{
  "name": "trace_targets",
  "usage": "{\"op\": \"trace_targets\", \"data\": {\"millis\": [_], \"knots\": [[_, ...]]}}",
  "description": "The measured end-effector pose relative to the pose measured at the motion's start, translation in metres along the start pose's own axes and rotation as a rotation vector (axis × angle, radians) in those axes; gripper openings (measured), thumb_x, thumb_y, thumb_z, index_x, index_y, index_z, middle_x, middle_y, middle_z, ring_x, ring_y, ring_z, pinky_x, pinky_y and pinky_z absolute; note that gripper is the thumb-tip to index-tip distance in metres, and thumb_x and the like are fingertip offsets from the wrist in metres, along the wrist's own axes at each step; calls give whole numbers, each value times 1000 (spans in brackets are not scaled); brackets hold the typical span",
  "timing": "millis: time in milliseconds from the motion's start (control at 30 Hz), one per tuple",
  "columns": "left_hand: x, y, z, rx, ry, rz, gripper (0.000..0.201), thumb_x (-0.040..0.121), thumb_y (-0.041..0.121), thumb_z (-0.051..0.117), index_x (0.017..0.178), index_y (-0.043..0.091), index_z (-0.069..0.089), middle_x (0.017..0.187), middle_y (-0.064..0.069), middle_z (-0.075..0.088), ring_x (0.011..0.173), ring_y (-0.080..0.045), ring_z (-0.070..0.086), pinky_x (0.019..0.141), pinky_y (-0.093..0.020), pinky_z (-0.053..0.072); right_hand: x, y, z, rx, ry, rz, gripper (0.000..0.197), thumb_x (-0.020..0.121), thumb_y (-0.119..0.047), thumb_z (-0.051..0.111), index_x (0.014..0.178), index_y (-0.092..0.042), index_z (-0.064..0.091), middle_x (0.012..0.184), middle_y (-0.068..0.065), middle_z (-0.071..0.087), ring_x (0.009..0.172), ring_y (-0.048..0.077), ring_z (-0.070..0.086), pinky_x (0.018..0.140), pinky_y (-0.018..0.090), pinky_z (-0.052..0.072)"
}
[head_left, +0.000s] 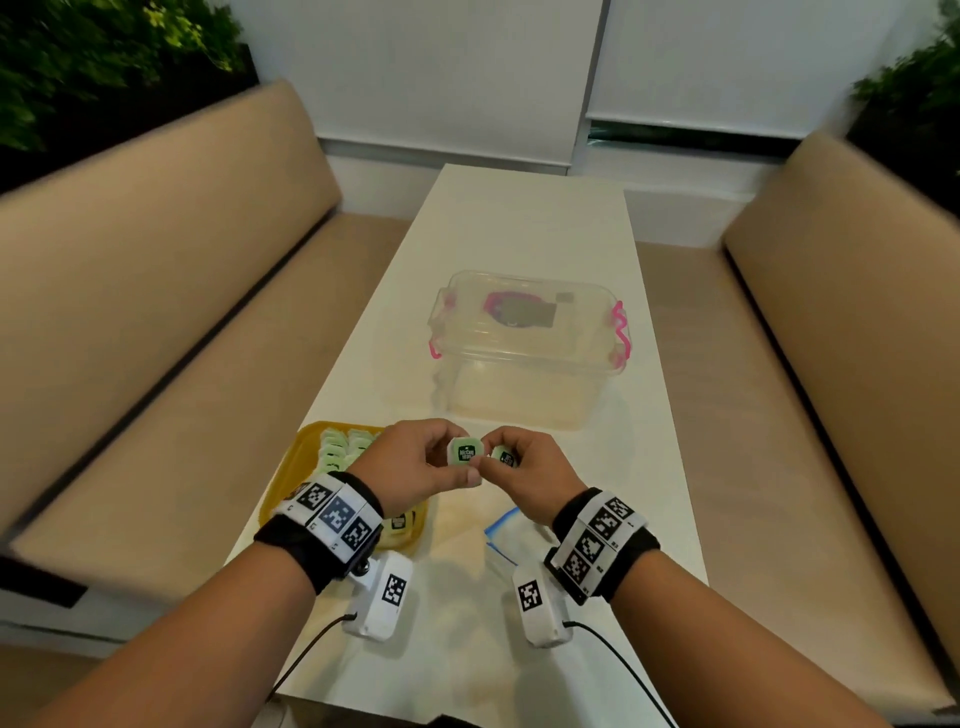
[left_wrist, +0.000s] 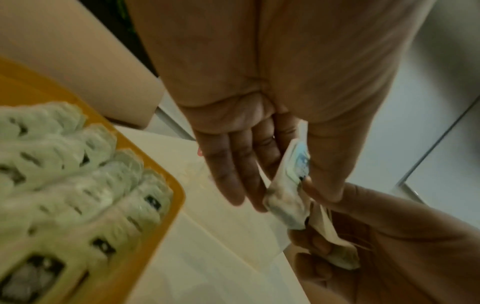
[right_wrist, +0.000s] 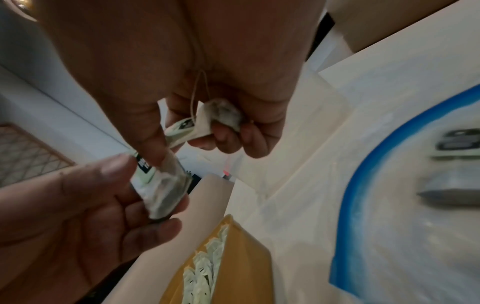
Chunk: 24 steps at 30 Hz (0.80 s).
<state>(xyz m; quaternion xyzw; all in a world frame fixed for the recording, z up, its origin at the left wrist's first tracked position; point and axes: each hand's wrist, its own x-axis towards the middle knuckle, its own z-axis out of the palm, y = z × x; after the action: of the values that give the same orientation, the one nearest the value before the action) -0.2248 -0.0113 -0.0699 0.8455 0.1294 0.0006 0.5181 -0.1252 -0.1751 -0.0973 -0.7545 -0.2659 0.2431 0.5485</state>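
Note:
Both hands meet above the near half of the white table (head_left: 524, 234). My left hand (head_left: 453, 467) pinches a tea bag (head_left: 465, 451) with a green and black label between thumb and fingers. In the left wrist view that tea bag (left_wrist: 287, 197) hangs from the thumb and fingertips. My right hand (head_left: 496, 464) curls round a second tea bag (head_left: 505, 457). In the right wrist view this second tea bag (right_wrist: 224, 115) lies under the curled fingers with its tag (right_wrist: 182, 131) and string dangling, and the thumb reaches the left hand's tea bag (right_wrist: 162, 189).
A yellow tray (head_left: 291, 467) with several tea bags (left_wrist: 78, 185) sits under my left wrist. A clear lidded box (head_left: 524, 343) with pink latches stands further along the table. A blue-edged zip bag (right_wrist: 389, 195) lies under my right wrist. Beige benches flank the table.

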Motion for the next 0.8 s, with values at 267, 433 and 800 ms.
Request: {"op": "trace_targets", "data": {"millis": [267,433,800], "knots": [[-4,-11,-62,151,47,14,5,85,28,74,84,28,70,69,4,71,56,-6,57,60,-27,47,24,-20,50,-97,-67,-28,15,82,-21,75,76,-26,63,56,-13,52,48,4,43,51,17,37],[-7,-35,-90,232,22,-77,7,89,26,69,87,27,63,69,1,74,69,-16,71,70,-36,57,33,-25,67,-77,-80,19,10,87,-25,66,93,-19,63,70,-2,57,59,11,49,60,26,43],[-15,-93,-92,762,-381,-286,22,91,34,64,107,18,63,89,4,60,75,-13,55,64,-23,43,49,-16,80,-113,-33,110,11,89,-10,65,87,-21,68,89,10,74,84,28,70,83,44,58]]}}
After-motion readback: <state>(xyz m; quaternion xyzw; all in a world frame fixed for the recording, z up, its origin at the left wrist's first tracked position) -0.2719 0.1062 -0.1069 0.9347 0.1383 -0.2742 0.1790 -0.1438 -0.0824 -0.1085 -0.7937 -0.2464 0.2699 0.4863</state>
